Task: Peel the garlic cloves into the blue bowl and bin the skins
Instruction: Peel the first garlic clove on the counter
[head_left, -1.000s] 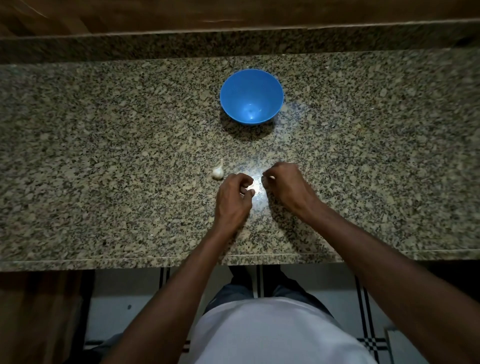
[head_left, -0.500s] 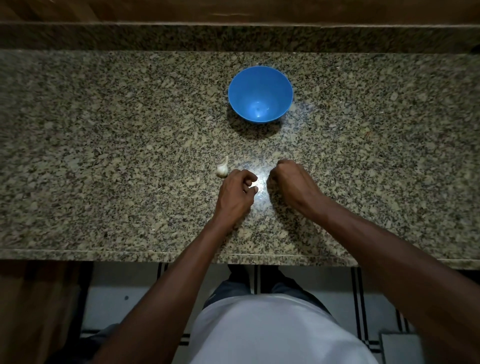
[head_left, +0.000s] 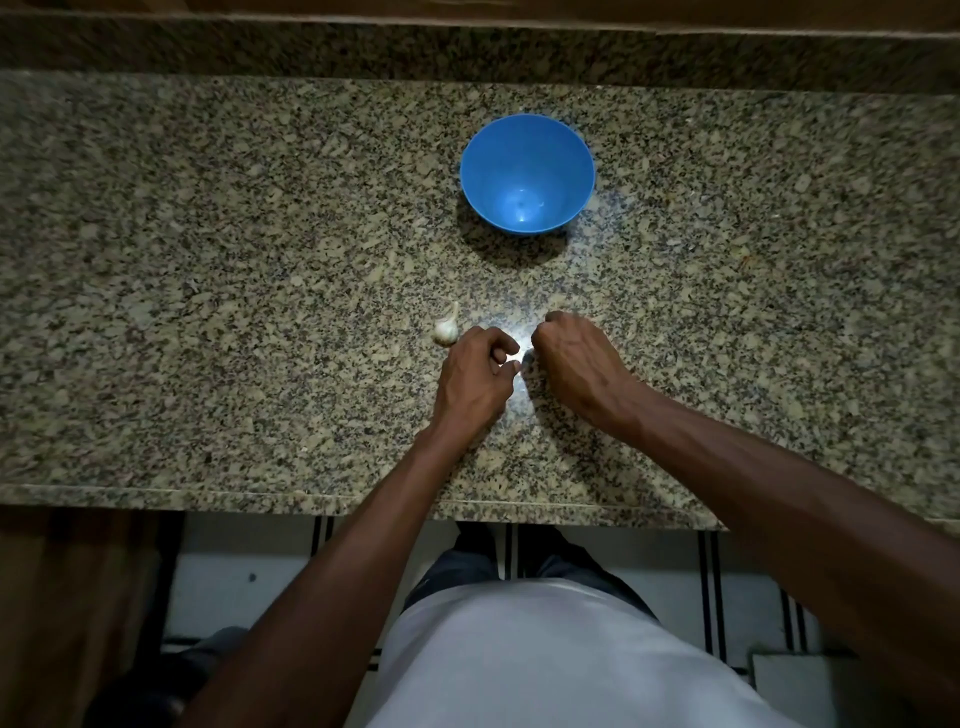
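Observation:
The blue bowl (head_left: 525, 171) stands empty at the back middle of the granite counter (head_left: 234, 260). A pale piece of a garlic bulb (head_left: 447, 329) with a pointed stem lies on the counter, just left of my left hand (head_left: 474, 378). My left hand and my right hand (head_left: 575, 364) are close together in front of the bowl, fingers curled, fingertips meeting over a bright glare. Both pinch a small pale garlic clove (head_left: 514, 358) there, which glare and fingers mostly hide.
The counter's front edge (head_left: 311, 499) runs below my forearms, with a tiled floor beneath. A raised granite ledge (head_left: 467, 52) borders the back. No bin is in view.
My hands have moved slightly closer together and stay over the same spot. The bowl and the garlic piece have not moved on the counter; the view shifted a little.

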